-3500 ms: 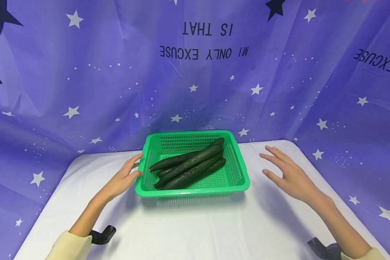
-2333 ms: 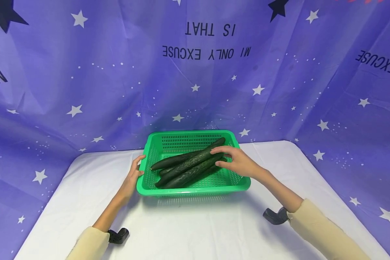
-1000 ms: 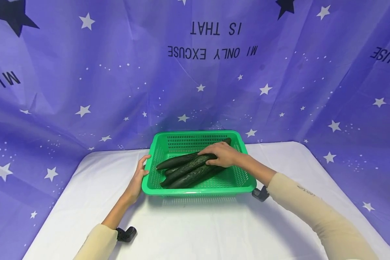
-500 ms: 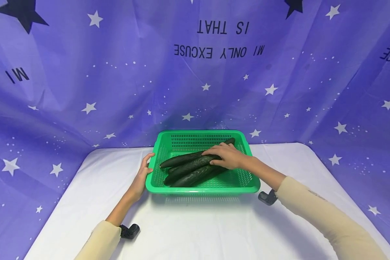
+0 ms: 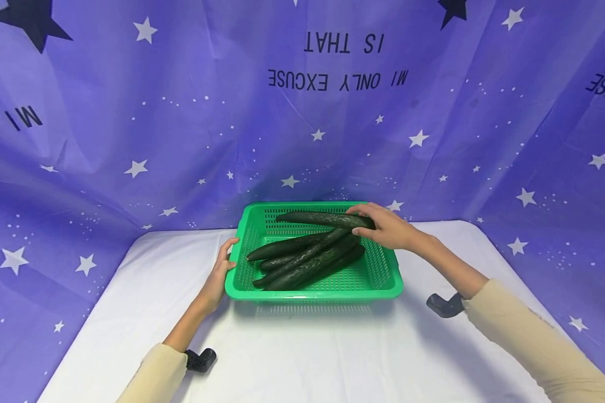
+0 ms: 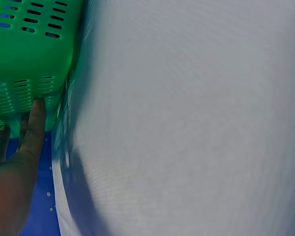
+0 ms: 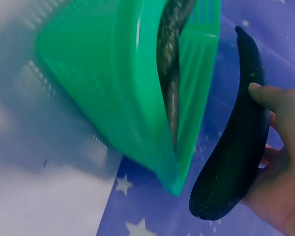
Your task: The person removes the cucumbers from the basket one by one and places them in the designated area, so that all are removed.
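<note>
My right hand [image 5: 390,228] grips a dark green cucumber [image 5: 317,219] near its right end. In the head view it lies above the pile, over the back of a green plastic basket [image 5: 312,295]. The right wrist view shows the thumb and fingers on either side of this cucumber [image 7: 241,132], beside the basket's rim. Several more cucumbers [image 5: 307,266] lie crossed inside the basket. At the basket's left end, my left hand [image 5: 217,282] touches the rim and side. Extended fingers [image 6: 35,123] press the slotted wall from outside in the left wrist view.
A white cloth [image 5: 312,352] covers the table under the basket. Right behind it hangs a purple curtain [image 5: 222,140] with stars and lettering. Black wrist-worn devices [image 5: 201,360] sit below both forearms.
My right hand came in from the right, took hold of a top cucumber, and lifted it up and back from the pile. My left hand moved onto the basket's left side and stays there.
</note>
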### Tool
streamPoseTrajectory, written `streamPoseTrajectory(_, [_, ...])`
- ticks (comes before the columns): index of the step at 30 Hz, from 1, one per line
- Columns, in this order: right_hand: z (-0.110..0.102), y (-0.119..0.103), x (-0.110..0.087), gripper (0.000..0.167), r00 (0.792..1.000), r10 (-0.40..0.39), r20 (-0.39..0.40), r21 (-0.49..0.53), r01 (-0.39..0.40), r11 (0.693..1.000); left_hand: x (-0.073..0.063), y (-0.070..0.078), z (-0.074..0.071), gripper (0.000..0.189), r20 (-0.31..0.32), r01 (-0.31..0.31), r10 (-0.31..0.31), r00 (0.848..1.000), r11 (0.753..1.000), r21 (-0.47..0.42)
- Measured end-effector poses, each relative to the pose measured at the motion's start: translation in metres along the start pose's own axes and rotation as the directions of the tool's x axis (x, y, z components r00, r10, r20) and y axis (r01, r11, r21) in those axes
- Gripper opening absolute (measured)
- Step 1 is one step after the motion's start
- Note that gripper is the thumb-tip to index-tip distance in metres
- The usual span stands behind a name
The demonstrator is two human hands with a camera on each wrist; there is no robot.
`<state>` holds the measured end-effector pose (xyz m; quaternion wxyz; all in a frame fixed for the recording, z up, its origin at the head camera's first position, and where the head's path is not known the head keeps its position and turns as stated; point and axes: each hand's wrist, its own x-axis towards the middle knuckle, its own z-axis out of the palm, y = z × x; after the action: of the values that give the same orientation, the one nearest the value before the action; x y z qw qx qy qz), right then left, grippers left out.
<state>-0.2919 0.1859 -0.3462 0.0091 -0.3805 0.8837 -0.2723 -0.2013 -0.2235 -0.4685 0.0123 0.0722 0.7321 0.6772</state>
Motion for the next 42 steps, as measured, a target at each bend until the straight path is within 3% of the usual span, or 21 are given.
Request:
streamPoseTrajectory(8, [-0.025,0.022,-0.043,0.056,0.989,0.108,-0.097,0.032,-0.105,0.994,0.0,-0.001,0.001,0.064,-0.004,-0.003,0.003,1.0,1.0,0.001])
streamPoseTrajectory(14, [-0.028,0.043,-0.08,0.054,0.97,0.178,-0.168,0.08,-0.167,0.983,0.003,-0.002,0.003,0.065,0.001,-0.018,0.018,1.0,1.0,0.011])
streamPoseTrajectory(18, [-0.025,0.052,-0.104,0.055,0.954,0.244,-0.176,0.159,-0.217,0.963,0.004,-0.003,0.004,0.065,0.0,-0.024,0.024,1.0,1.0,0.015])
streamPoseTrajectory(26, [-0.01,0.07,-0.143,0.056,0.91,0.37,-0.188,0.176,-0.339,0.924,0.003,-0.004,0.004,0.065,-0.017,-0.036,0.036,0.999,0.999,0.017])
streamPoseTrajectory(35, [0.018,0.083,-0.167,0.06,0.832,0.545,-0.105,0.278,-0.502,0.819,0.001,-0.004,0.003,0.065,-0.008,-0.025,0.025,1.0,1.0,-0.005])
streamPoseTrajectory(39, [0.032,0.085,-0.173,0.06,0.815,0.575,-0.072,0.313,-0.529,0.789,0.001,-0.004,0.003,0.065,-0.012,-0.024,0.025,1.0,1.0,0.003])
streamPoseTrajectory(42, [0.04,0.085,-0.174,0.06,0.811,0.582,-0.067,0.311,-0.537,0.784,0.003,-0.004,0.003,0.065,-0.014,-0.036,0.036,0.999,0.999,0.018])
